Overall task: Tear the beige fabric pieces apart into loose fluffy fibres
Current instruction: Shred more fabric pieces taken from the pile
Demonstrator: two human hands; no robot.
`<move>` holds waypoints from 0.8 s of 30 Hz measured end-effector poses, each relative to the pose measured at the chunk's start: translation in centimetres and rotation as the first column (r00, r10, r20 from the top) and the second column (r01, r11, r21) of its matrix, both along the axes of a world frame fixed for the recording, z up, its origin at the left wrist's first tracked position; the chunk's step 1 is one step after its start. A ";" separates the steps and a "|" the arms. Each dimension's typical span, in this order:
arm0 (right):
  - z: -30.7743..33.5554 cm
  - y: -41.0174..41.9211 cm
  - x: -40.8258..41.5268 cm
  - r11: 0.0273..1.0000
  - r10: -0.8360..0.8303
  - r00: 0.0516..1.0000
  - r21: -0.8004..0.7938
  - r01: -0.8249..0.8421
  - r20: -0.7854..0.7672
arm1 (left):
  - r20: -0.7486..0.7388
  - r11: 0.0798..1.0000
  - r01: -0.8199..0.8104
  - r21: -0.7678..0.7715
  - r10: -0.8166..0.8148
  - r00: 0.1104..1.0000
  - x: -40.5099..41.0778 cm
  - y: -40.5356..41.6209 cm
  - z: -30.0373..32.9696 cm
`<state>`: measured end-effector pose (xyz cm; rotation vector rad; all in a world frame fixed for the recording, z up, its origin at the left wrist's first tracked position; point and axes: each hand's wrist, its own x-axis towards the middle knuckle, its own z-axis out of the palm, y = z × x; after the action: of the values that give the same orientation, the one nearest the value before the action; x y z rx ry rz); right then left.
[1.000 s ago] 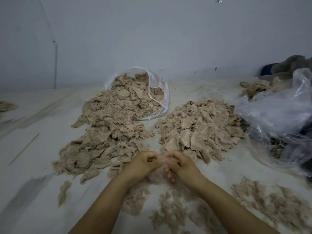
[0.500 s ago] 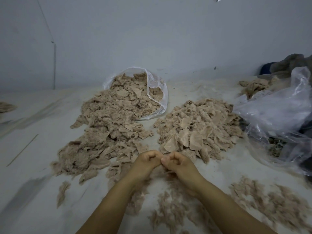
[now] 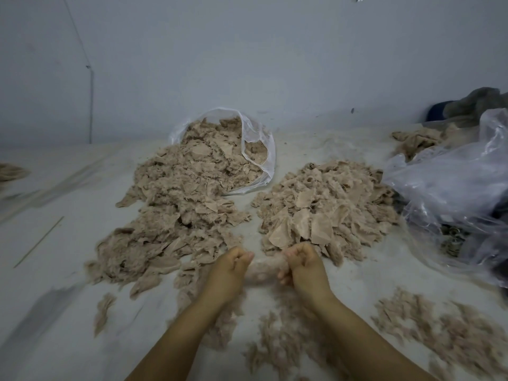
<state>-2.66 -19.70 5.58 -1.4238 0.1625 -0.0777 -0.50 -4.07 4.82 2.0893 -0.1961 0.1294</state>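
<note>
We are mid-tear: our left hand (image 3: 232, 266) and right hand (image 3: 303, 264) each pinch one end of a beige fabric piece (image 3: 265, 268), stretched between them just above the floor (image 3: 68, 243). It looks thinned and fuzzy, though blur hides detail. Next we likely pull until it parts, then take another from the right pile (image 3: 327, 213).

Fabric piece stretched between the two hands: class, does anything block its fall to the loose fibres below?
Nothing visible does. The left hand and right hand hold the fabric piece directly above the loose fibres.
</note>
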 end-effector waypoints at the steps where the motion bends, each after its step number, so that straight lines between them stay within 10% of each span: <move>1: 0.3 -0.5 0.4 0.999 -0.048 0.999 0.023 0.047 0.009 | 0.003 1.000 -0.028 -0.008 0.028 1.000 0.0 0.8 0.1; 6: 2.1 -2.2 2.0 0.956 -0.076 0.997 0.282 0.076 -0.012 | -0.073 0.961 0.225 0.160 -0.216 0.974 -0.3 4.2 0.8; 13: -3.2 1.7 -2.8 0.841 0.297 0.953 -0.455 -0.292 -0.063 | -0.162 0.713 0.340 0.613 -0.308 0.938 -0.3 6.3 -0.6; 24: -1.3 1.6 -0.9 0.928 0.192 0.975 -0.302 -0.217 -0.111 | -0.048 0.983 0.165 0.080 -0.162 0.986 -0.4 2.6 0.1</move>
<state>-3.56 -18.10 4.30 -1.7547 0.0671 0.1319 -0.95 -1.46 4.90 2.1476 -0.3522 -0.0217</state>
